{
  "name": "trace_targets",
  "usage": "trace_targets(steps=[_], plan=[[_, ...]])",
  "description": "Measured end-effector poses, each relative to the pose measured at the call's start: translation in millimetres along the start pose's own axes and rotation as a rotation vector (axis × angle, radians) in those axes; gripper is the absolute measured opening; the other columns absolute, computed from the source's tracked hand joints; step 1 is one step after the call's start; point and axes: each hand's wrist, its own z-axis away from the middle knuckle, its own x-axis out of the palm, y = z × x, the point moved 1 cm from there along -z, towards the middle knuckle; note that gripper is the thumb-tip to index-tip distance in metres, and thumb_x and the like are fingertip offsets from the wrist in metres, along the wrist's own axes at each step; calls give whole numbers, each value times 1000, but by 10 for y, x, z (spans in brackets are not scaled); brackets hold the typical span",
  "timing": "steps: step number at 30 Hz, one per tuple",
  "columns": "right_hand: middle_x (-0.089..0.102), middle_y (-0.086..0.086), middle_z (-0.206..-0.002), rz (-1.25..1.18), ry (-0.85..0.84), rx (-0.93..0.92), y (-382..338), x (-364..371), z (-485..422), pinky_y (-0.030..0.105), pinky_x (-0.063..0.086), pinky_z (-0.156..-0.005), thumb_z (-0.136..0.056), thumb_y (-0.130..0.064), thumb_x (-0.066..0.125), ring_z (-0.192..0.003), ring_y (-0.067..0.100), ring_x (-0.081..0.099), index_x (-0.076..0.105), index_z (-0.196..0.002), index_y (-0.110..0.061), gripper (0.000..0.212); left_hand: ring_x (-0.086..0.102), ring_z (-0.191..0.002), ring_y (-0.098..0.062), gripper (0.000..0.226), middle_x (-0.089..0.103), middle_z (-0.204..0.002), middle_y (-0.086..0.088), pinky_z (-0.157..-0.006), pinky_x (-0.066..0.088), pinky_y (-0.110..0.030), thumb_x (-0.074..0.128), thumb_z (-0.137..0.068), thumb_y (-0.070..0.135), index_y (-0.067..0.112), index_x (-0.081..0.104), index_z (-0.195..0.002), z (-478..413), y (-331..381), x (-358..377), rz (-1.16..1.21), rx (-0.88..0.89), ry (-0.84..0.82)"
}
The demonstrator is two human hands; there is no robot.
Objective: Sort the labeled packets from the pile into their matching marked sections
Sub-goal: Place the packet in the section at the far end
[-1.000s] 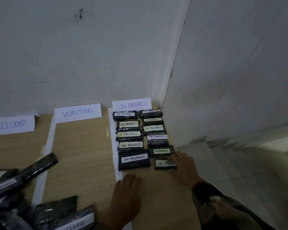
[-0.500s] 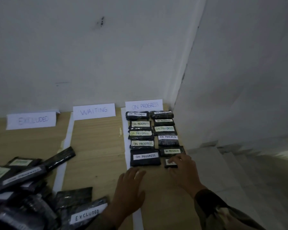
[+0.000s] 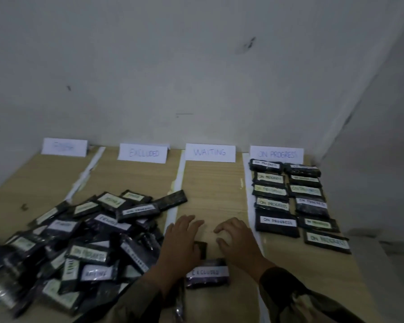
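Note:
A heap of dark labeled packets (image 3: 91, 241) covers the left of the wooden table (image 3: 210, 192). Paper signs mark the sections: a blurred one (image 3: 64, 147), EXCLUDED (image 3: 143, 153), WAITING (image 3: 210, 152) and ON PROGRESS (image 3: 276, 155). Two columns of ON PROGRESS packets (image 3: 275, 222) fill the rightmost section. My left hand (image 3: 182, 243) lies with relaxed fingers over a dark packet (image 3: 201, 249) at the near end of the WAITING section. My right hand (image 3: 236, 241) hovers beside it, fingers loosely curled and holding nothing. An EXCLUDED packet (image 3: 207, 273) lies between my wrists.
White tape strips (image 3: 176, 190) divide the sections. Grey walls (image 3: 196, 78) close the back and the right corner. The table's right edge (image 3: 359, 271) drops off beside the ON PROGRESS columns. Bare wood shows in the far WAITING section.
My right hand has let go of the nearest ON PROGRESS packet and moved left into the WAITING section. The view has swung left, bringing the pile and more signs into sight.

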Motion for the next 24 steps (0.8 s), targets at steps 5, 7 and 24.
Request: trace_targets(steps=[5,7,24], plan=[[57,-1,-99,12,-130,-64,-578,413,-100,33,36,-74,-77,-36,49,-98,23,52,64,-96,-25,26,51,-118,-34,53,57,-124,-10,-91,45,-49,48,-71,18,18,55,-124,215,-608,-305,58,-123,9],[57,1,-99,27,-190,-103,-786,569,-133,31,33,-72,-74,-51,42,-98,25,52,63,-96,-25,40,47,-120,-26,51,54,-129,-5,-99,40,-40,40,-79,21,19,51,-129,273,-833,-459,141,-161,-29],[58,-10,-84,-118,-273,278,-1389,800,-402,20,42,-72,-81,-20,71,-83,10,55,61,-85,-26,13,52,-95,-4,31,58,-114,12,-83,44,-21,72,-78,39,31,64,-107,153,-1704,-753,294,-77,-395]])
